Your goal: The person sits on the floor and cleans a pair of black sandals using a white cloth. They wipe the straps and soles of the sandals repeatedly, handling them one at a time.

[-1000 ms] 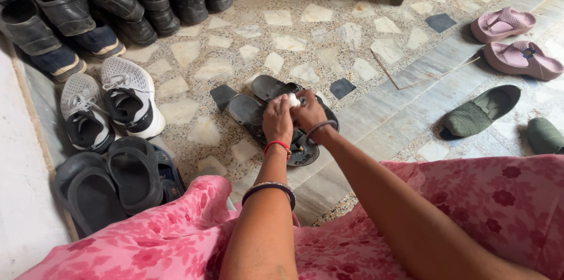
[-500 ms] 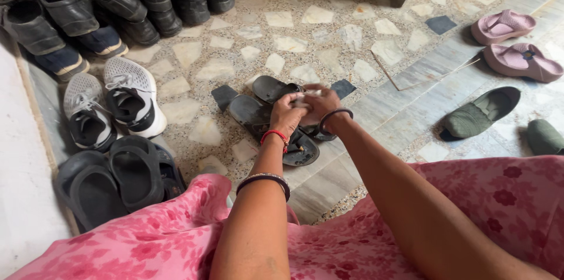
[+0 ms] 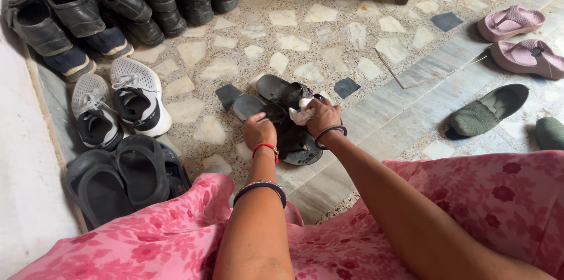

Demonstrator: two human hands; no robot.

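Centre of frame, on the stone-chip floor (image 3: pixel 329 33): pair of black sandals (image 3: pixel 276 101). Right hand (image 3: pixel 322 117) clenched around a crumpled white cloth (image 3: pixel 302 112), pressed against the nearer sandal's strap. Left hand (image 3: pixel 259 130) resting on the same sandal, fingers curled over its edge, grip on it not fully discernible. Left of frame: grey-and-white sneakers (image 3: pixel 120 104), black slip-on sandals (image 3: pixel 117 174) below them, dark shoes (image 3: pixel 88 16) at upper left. Right of frame: pink slippers (image 3: pixel 517 39), one green slipper (image 3: pixel 490 110). Bottom of frame: pink floral garment (image 3: pixel 470 209)
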